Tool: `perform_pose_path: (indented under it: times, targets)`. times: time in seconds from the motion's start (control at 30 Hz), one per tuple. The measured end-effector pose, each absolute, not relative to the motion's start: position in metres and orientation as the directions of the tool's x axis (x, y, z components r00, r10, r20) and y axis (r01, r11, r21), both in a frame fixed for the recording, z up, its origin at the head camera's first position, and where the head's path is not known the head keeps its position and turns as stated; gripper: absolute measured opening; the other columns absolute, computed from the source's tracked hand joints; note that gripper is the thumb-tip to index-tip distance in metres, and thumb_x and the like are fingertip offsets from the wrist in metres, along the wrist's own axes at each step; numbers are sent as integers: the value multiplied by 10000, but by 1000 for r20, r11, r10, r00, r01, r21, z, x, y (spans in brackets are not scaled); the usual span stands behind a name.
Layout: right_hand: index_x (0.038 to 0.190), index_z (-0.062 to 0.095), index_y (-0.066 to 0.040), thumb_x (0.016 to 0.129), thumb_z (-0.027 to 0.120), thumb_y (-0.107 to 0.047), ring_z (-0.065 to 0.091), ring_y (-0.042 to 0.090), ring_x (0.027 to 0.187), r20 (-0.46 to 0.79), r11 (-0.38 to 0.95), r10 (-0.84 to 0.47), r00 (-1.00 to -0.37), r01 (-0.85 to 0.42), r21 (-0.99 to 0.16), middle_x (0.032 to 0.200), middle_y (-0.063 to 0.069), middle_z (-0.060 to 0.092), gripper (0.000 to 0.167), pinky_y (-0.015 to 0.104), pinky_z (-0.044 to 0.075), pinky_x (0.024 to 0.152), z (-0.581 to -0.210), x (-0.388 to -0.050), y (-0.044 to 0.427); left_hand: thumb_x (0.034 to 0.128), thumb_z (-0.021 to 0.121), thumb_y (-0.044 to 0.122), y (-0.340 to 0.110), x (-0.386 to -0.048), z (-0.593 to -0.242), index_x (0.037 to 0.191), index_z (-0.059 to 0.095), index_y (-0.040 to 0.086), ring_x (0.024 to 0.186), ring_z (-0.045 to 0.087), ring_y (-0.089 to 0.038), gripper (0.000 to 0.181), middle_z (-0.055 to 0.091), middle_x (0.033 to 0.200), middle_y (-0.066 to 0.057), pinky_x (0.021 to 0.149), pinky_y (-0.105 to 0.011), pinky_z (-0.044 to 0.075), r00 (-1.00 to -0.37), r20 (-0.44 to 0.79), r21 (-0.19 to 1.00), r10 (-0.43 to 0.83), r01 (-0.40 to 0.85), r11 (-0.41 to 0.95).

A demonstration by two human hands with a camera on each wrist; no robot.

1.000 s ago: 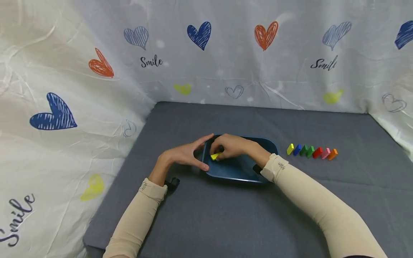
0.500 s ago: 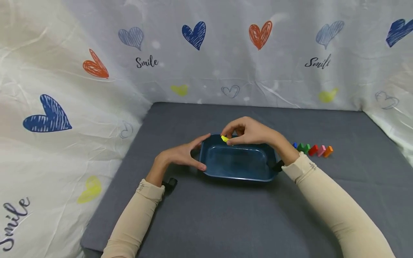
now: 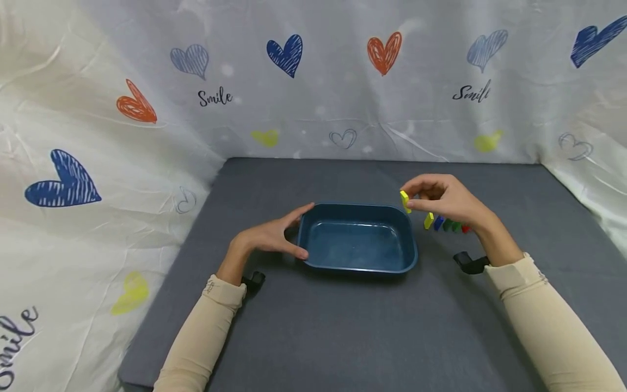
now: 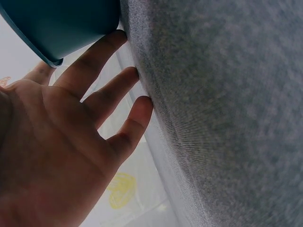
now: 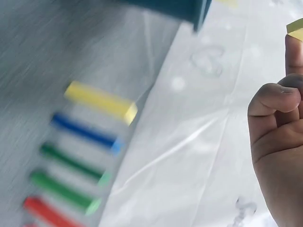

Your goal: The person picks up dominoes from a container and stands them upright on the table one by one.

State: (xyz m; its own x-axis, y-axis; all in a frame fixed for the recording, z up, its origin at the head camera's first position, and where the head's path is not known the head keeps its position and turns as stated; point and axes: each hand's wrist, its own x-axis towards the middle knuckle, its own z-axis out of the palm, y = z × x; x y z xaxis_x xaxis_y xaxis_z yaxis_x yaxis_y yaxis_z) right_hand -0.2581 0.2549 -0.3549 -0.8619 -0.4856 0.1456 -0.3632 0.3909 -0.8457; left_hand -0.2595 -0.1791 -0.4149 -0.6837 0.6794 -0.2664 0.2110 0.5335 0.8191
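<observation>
Between the thumb and fingers of my right hand is a yellow domino block, held above the table just right of a blue tray. In the right wrist view only a corner of that held domino block shows, at the edge. My left hand spans the tray's left end, thumb at the near corner and a finger at the far one. Its fingers lie fairly straight against the tray wall and the table in the left wrist view. No blocks are visible inside the tray.
Right of the tray stands a spaced row of domino blocks: yellow, blue, two green and red. My right hand and wrist hide the row's far end. A patterned curtain hangs behind the grey table.
My right hand has lifted the yellow domino block out of the tray and carried it right, to near the row. The left hand stays at the tray's left end.
</observation>
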Motion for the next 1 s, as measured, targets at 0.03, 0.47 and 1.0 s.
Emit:
perform_pose_path:
  times: [0.03, 0.47, 1.0]
  targets:
    - [1210, 701, -78, 953, 726, -130, 692, 172, 804, 140, 401, -460, -877, -346, -848, 985, 39, 747, 263, 283, 565, 705, -356, -255, 262, 819, 855, 412, -179, -260, -415, 1613, 32, 474, 1586, 133, -339, 1146, 28, 1726, 27, 1205, -653, 255, -683, -266, 820, 680, 210, 532]
    - [1225, 630, 6, 973, 643, 15, 701, 118, 738, 171, 380, -268, -948, -267, -885, 962, -95, 754, 253, 297, 550, 573, -377, -229, 351, 812, 855, 437, -181, -259, -418, 1613, 28, 475, 1585, 141, -345, 1152, 49, 1727, -11, 1188, -668, 271, -690, -271, 811, 671, 212, 545]
    - [1162, 653, -25, 958, 608, 100, 565, 134, 632, 137, 187, -69, -988, -147, -971, 922, -76, 751, 243, 298, 440, 557, -418, -210, 445, 793, 870, 444, -180, -260, -417, 1618, 31, 465, 1589, 136, -334, 1177, 42, 1728, 13, 1208, -652, 250, -689, -273, 816, 672, 204, 541]
